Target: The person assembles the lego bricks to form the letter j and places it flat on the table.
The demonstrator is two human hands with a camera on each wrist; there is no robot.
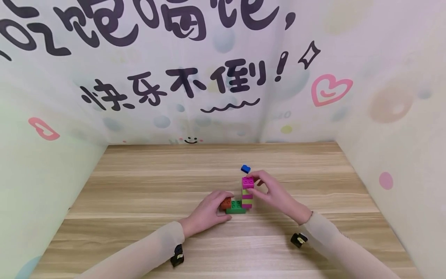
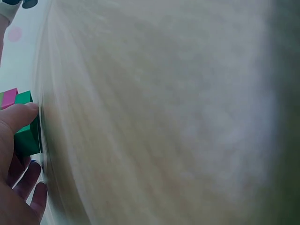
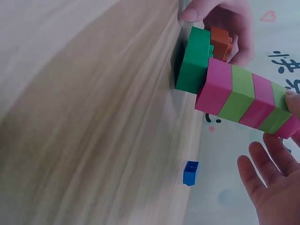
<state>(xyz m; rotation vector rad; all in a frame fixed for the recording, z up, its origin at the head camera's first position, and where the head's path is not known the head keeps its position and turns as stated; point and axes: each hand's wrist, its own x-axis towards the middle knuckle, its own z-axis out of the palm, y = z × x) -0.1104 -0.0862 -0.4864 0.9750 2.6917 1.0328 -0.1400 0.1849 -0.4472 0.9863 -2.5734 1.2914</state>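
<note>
A green building brick (image 1: 236, 210) lies on the table with a smaller orange brick (image 1: 226, 203) on its left end. My left hand (image 1: 208, 212) curls around this end, its thumb by the green brick's near side. At the right end rises a tower (image 1: 247, 197) of several pink and lime bricks, upright in the head view. My right hand (image 1: 278, 195) pinches the tower near its top pink brick (image 1: 247, 182). In the right wrist view the tower's lowest pink brick (image 3: 216, 84) meets the green brick; whether they are joined I cannot tell.
A small blue brick (image 1: 245, 169) lies behind the tower on the wooden table (image 1: 156, 174). Printed white walls (image 1: 223, 128) enclose the table's back and sides. A black wrist device (image 1: 177, 255) shows at the left sleeve, another device (image 1: 298, 240) at the right.
</note>
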